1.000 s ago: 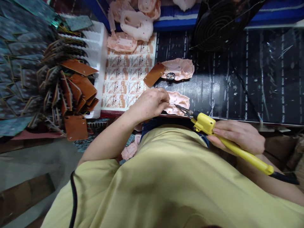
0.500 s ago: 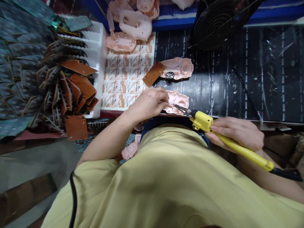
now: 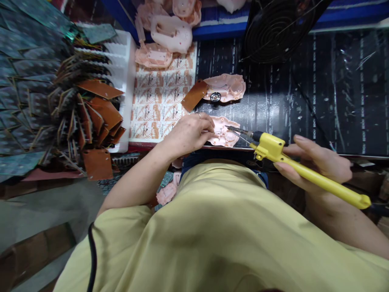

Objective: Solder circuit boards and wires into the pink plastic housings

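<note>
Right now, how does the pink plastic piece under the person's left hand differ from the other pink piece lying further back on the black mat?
The near pink plastic shell is pinched by the left hand, with the yellow soldering iron tip over it; the far pink plastic shell lies untouched. The far one has a brown circuit board and a small round speaker at its edge; the near one shows neither. Both are open pink housings on the black mat.

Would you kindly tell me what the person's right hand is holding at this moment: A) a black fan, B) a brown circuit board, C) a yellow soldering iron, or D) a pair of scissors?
C: the right hand grips the yellow soldering iron, whose dark tip points toward the pink plastic part beside the left hand.
</note>
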Demonstrator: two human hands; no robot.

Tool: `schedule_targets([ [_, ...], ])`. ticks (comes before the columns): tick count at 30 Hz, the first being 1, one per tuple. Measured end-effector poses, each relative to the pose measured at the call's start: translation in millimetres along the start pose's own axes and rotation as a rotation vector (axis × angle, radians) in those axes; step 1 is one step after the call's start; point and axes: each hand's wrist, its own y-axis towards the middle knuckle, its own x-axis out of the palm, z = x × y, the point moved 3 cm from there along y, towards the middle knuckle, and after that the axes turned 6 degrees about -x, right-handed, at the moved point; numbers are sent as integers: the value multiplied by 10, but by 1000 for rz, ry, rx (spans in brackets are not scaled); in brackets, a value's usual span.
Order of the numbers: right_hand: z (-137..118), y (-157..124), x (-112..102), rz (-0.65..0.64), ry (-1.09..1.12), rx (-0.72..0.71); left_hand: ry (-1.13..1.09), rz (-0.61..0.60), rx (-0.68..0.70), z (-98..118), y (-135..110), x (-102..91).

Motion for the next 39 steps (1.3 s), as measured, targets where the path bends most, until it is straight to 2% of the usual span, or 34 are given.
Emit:
schedule_targets([
  [4, 3, 51, 31, 34, 177, -78, -17, 7, -19, -34, 5, -7],
  [6, 27, 71, 56, 52, 249, -71, 9, -1, -39, -39, 24, -13],
  [12, 64, 72, 75, 20, 84, -86, 86, -80, -53, 36, 102, -43],
  [19, 122, 75, 152, -2, 287, -140, 101, -133, -57, 45, 147, -59],
  [27, 111, 221, 128, -88, 246, -223, 93, -148, -73, 52, 175, -70],
  [29, 91, 237, 59, -82, 257, -196, 88, -160, -81, 51, 180, -68],
  [33, 93, 192, -52, -32, 232, -29, 89, -163, -71, 49, 186, -66],
  [39, 126, 136, 16, -38, 242, -111, 86, -159, -67, 53, 187, -64],
])
